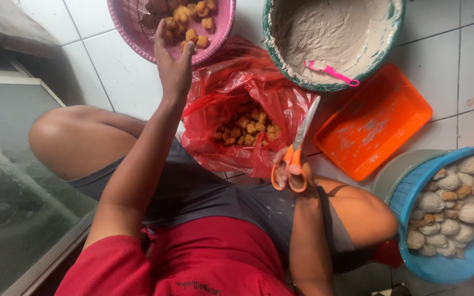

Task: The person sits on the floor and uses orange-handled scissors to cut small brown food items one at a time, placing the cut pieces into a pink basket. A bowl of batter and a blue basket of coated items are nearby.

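Note:
My left hand (172,64) reaches up to the rim of a pink basket (131,34) that holds fried tofu pieces (188,19); its fingers are apart and one fingertip touches a piece at the basket's edge. My right hand (292,174) grips orange-handled scissors (298,147), blades pointing up and away over a red plastic bag (231,90). The bag lies open between my knees with more tofu pieces (248,127) inside.
A green basin (281,61) smeared with grey paste holds a pink spoon (331,72). An orange tray (377,118) lies to the right. A blue basket (412,189) with filled tofu balls stands at the far right. A glass panel (12,164) is at the left on the tiled floor.

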